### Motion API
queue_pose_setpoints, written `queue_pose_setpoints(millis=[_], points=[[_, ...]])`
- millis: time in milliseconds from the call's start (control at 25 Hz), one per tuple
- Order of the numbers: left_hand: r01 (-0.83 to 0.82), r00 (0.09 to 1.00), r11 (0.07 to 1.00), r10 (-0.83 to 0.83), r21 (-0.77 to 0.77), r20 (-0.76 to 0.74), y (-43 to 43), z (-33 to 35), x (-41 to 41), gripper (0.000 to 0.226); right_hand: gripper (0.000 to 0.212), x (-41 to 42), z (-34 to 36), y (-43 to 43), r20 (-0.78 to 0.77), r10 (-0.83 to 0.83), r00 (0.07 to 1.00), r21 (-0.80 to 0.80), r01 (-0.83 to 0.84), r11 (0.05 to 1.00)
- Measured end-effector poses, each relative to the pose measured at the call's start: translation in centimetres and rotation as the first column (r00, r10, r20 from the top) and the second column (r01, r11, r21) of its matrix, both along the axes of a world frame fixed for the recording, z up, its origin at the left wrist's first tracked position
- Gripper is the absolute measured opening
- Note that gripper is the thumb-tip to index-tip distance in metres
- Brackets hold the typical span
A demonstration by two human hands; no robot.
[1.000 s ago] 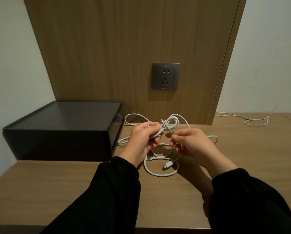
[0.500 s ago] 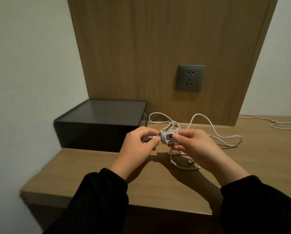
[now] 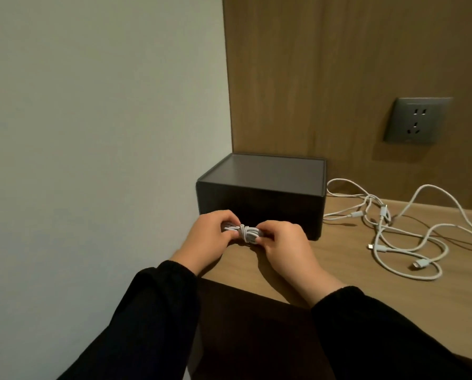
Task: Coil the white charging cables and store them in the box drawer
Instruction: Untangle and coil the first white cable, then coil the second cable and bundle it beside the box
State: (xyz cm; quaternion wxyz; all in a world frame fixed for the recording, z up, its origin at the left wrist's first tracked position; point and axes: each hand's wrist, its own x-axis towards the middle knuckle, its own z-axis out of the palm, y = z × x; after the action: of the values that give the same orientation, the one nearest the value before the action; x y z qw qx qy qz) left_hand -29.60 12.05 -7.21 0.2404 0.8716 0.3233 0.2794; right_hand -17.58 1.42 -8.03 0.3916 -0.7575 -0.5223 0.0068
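A white charging cable, wound into a tight bundle [image 3: 245, 232] and wrapped round its middle, is held between both hands just in front of the dark box [image 3: 262, 185]. My left hand [image 3: 210, 237] grips its left end and my right hand [image 3: 282, 242] grips its right end. The box stands shut against the wall corner; no drawer front is seen open. More loose white cables [image 3: 388, 229] lie tangled on the wooden tabletop [image 3: 339, 270] to the right of the box, with several plugs showing.
A pale wall [image 3: 106, 133] runs close along the left. A wood panel behind the box carries a grey wall socket [image 3: 417, 120]. The tabletop's front edge runs just below my hands.
The view swung left and nearer the box. Both hands carried the bundled cable from the table's middle to the front of the box, leaving the loose cables on the right.
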Motion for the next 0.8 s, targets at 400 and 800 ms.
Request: queue_pose_setpoints(millis=[400, 800], points=[[0.016, 1.000, 0.958, -0.020, 0.286, 0.008, -1.4, -0.3, 1.5, 0.027, 0.018, 2.6, 0.6, -2.7, 0.144, -0.141, 0.979, 0.038, 0.137, 0.990], [0.359, 0.923, 0.798, -0.380, 0.484, -0.059, -11.5, 1.0, 12.7, 0.029, 0.031, 13.9, 1.3, -13.8, 0.219, -0.354, 0.909, 0.085, 0.343, 0.935]])
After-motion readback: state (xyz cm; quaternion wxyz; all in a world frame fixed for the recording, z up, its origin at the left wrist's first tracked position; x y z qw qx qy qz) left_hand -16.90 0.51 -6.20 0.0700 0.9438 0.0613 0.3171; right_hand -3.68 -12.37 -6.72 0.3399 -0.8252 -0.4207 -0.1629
